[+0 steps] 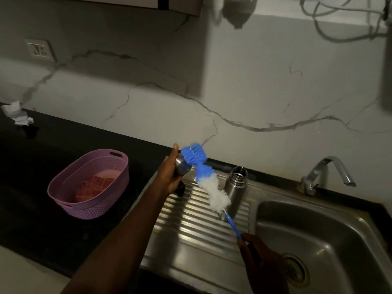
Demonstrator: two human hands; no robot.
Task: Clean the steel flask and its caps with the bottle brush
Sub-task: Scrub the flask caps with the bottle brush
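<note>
Steel flask [235, 188] upright and uncapped on ribbed drainboard [191, 219] of steel sink [318, 240], just behind white bristles of bottle brush.

Far left: crumpled white paper [18, 115] on black tabletop [31, 198], against marble-patterned wall. Right of it: lilac perforated basket [89, 183] on tabletop, holding red checked cloth [93, 187].

Centre: left hand [170, 172] raised above drainboard edge, grip closed round steel cap [182, 166], thumb extended upward. Small dark object [180, 188] just below hand, identity not discernible.

Bottle brush [203, 177] slanting from upper left to lower right; blue bristle head touching steel cap, white bristles lower down, thin blue handle crossing in front of flask base.

Lower right: right hand [261, 257] over drainboard beside basin, grip pinching end of brush handle.

Far right: steel tap [326, 172] behind basin; drain [294, 270] in basin floor.
</note>
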